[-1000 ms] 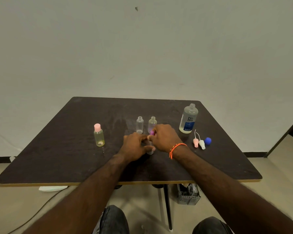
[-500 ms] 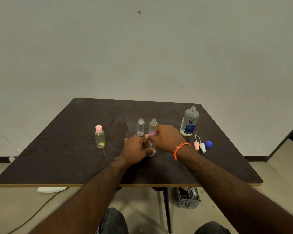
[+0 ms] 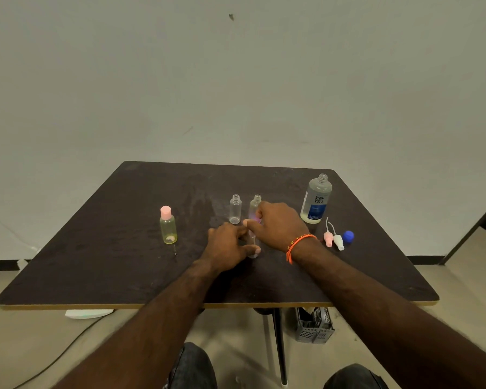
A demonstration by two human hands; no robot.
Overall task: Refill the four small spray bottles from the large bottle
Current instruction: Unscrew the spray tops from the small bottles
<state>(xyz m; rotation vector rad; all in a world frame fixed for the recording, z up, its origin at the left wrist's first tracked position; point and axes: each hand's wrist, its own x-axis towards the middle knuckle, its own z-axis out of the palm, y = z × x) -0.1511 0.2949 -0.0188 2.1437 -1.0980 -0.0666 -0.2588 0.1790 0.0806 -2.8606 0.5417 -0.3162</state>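
At frame centre, a small clear bottle (image 3: 252, 245) is still gripped by the left hand (image 3: 227, 245) while its purple cap (image 3: 255, 217) stays pinched by the right hand (image 3: 278, 223), so unscrewing's probably ongoing.

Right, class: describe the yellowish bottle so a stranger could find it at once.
Start at the dark table. On its left side, apart from the hands, one small bottle stands alone. Unlike the clear open bottles mid-table, it is yellow-tinted with a pink cap on.
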